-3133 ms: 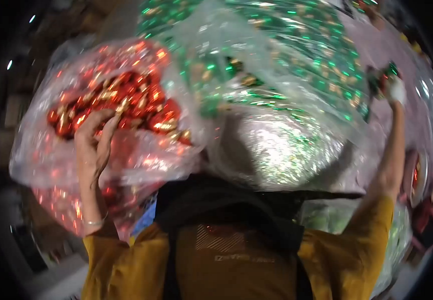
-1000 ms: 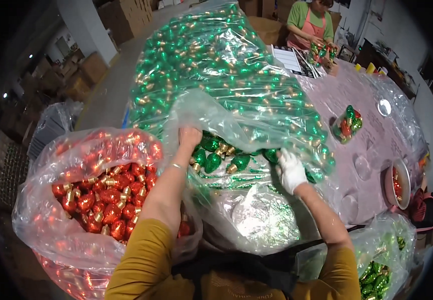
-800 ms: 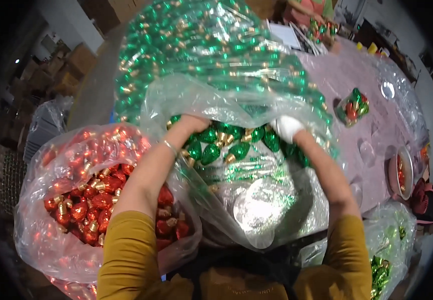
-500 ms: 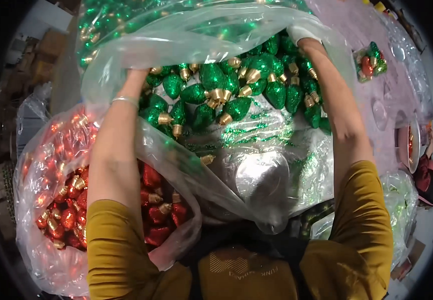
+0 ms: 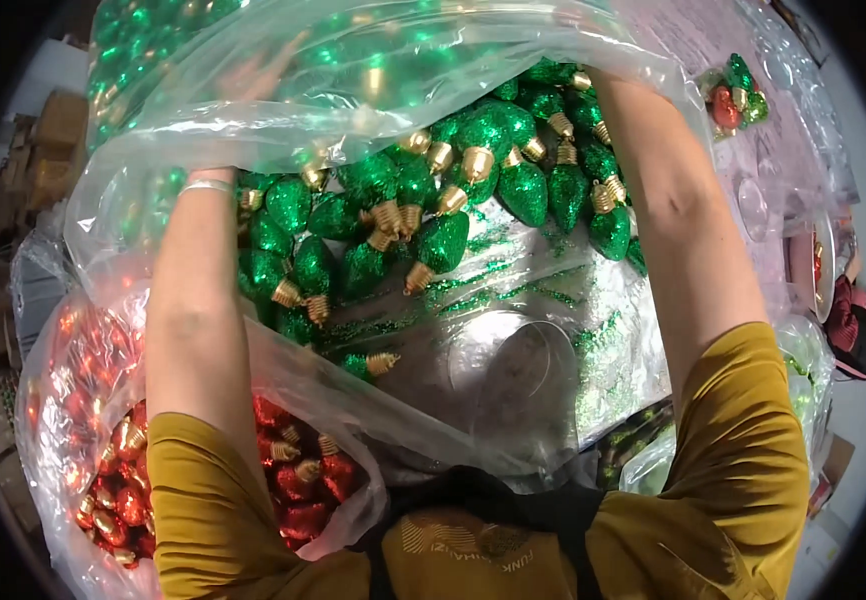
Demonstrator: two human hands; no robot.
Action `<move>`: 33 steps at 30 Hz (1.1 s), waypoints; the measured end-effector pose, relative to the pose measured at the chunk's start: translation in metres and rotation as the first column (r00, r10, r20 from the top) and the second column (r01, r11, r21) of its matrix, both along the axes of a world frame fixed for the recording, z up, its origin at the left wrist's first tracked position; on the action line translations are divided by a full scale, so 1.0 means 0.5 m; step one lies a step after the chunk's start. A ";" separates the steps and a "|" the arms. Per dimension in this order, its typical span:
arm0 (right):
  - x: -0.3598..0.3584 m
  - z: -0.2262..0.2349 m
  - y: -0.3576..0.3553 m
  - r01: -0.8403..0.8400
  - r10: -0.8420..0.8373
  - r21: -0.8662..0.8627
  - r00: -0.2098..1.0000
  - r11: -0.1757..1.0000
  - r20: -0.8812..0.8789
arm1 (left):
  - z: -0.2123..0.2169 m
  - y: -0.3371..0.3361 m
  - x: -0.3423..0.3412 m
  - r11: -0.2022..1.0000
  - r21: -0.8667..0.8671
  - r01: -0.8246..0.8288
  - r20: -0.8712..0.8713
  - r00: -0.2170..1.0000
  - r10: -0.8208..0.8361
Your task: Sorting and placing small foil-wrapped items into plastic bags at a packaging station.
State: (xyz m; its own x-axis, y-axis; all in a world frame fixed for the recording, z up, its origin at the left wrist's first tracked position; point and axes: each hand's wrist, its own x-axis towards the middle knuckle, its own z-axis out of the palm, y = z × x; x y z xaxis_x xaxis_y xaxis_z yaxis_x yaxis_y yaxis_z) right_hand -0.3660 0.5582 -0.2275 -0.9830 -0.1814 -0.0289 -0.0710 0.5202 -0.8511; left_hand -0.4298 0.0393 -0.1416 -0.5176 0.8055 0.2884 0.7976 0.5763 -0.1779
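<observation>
- Pink-covered worktop [image 5: 803,150] lies beyond both arms, right of the fingers.
- Both hands reach inside a big clear plastic bag [image 5: 353,110], presumably holding it open; film hides the fingers, so I cannot tell their grip.
- Green glittered bulb-shaped ornaments [image 5: 453,210] pile between the wrists.
- Red bulb ornaments [image 5: 113,470] sit bagged below the left forearm.

a table under a pale pink plastic cover [image 5: 803,150] runs up the right side of the frame. directly on it, at upper right, sits a small clear packet of red and green bulb ornaments [image 5: 733,92]. lower down the right edge rests a round dish [image 5: 821,262] (its contents look red, hard to tell).
</observation>
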 end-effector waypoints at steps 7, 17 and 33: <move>0.181 0.060 -0.102 0.031 -0.032 -0.045 0.999 0.998 -0.018 | -0.018 0.030 0.003 0.991 0.135 0.024 0.391 0.917 -0.075; 0.335 0.367 -0.339 -0.024 0.039 0.372 0.999 0.928 -0.034 | 0.054 0.048 0.154 0.923 0.039 0.384 0.401 0.839 -0.366; 0.251 0.281 -0.327 0.361 -0.283 -0.926 0.905 0.109 0.319 | 0.136 0.007 0.188 0.755 0.376 -0.537 0.803 0.596 0.024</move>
State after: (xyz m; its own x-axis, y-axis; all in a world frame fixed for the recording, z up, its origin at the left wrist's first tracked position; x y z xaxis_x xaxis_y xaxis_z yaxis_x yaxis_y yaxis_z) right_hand -0.2404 0.3949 -0.0868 -0.9613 0.2305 -0.1512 -0.0698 -0.7342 -0.6753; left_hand -0.3360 0.0429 -0.0737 -0.9133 0.4067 0.0210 0.2720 0.5708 0.7748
